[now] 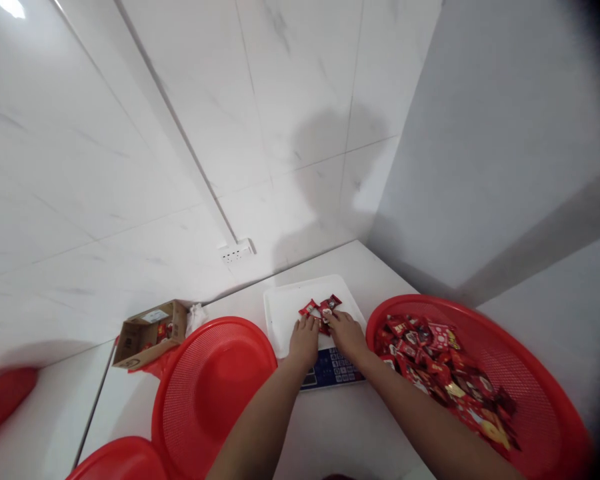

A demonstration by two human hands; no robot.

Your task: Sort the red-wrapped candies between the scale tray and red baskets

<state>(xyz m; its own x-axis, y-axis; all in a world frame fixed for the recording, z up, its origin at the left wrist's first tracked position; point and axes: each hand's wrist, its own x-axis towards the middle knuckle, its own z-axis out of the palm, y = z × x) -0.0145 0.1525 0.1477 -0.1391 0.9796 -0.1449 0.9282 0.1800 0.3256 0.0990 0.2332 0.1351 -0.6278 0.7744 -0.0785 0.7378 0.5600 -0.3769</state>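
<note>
Several small red candy packets (pixel 329 305) lie together on the white pan (pixel 281 310) of a digital scale, with its blue keypad panel (pixel 341 367) facing me. At the packets' left side is my left hand (pixel 305 340), its fingers stretched out and touching the near packets. Beside it, my right hand (pixel 347 335) reaches over the packets from the right, fingers extended, with fingertips resting on them. Some packets between the two hands are partly hidden by the fingers. Neither hand visibly grips a packet.
A red mesh basket (pixel 520 347) holding many wrapped candies stands at right, close to my right forearm. Left of the scale sit another red basket (pixel 225 380) and part of a third (pixel 125 460). A cardboard box (pixel 143 333) with red packets stands near the wall socket (pixel 237 252).
</note>
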